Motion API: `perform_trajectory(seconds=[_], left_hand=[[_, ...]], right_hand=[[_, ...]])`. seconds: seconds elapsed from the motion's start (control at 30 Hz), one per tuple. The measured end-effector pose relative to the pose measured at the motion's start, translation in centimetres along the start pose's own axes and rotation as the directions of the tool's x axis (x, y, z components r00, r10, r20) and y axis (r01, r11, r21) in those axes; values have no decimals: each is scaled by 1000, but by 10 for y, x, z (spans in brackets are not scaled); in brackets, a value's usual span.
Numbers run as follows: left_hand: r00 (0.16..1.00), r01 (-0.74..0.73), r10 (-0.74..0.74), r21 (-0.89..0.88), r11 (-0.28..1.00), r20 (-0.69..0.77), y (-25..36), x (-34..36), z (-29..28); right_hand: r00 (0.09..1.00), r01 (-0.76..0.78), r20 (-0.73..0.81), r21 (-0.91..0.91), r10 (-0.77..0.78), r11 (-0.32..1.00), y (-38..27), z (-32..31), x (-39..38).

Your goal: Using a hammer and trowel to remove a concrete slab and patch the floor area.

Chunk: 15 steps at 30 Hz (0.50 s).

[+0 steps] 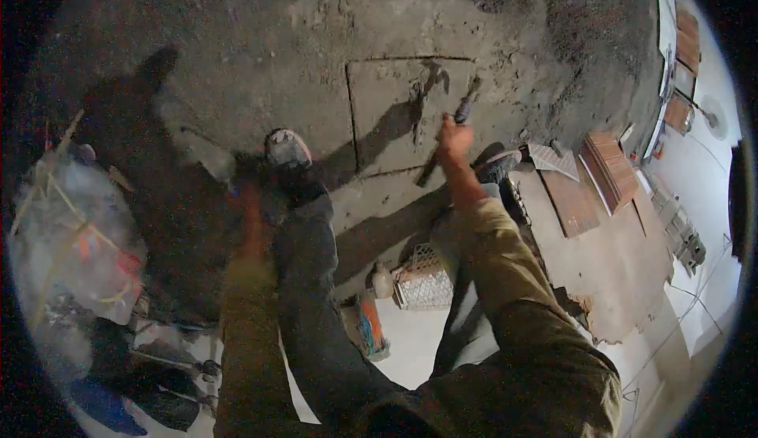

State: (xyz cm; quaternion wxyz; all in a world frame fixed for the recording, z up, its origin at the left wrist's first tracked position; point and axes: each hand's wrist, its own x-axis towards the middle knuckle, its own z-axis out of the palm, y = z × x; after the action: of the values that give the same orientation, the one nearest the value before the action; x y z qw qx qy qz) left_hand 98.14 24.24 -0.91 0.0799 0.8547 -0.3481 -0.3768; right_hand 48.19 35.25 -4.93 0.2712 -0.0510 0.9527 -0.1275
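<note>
Gripping a hammer (452,131), right hand (454,139) fingers closed, against scored concrete wall (395,90), left hand (246,201) fingers unclear

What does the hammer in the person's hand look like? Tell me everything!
The hammer is long and thin, with a dark handle and a dark head at its far end, too blurred to tell its material. The right hand grips its handle about midway and holds it slanted over a grey square slab outlined by a cut groove. Its shadow falls on the slab.
</note>
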Motion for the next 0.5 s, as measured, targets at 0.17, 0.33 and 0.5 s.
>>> perform_trajectory(seconds=[0.17,0.33,0.5], left_hand=[[999,31,-28,-138,990,22,21,-80,-83],[995,93,-85,-193,977,46,71,-195,-199],[969,241,-225,-186,953,102,120,-335,-209]], right_hand=[[845,507,374,-331,-383,796,-12,-224,95],[891,433,217,-141,-398,890,8,-359,88],[643,758,238,-59,-728,650,-1,-472,68]])
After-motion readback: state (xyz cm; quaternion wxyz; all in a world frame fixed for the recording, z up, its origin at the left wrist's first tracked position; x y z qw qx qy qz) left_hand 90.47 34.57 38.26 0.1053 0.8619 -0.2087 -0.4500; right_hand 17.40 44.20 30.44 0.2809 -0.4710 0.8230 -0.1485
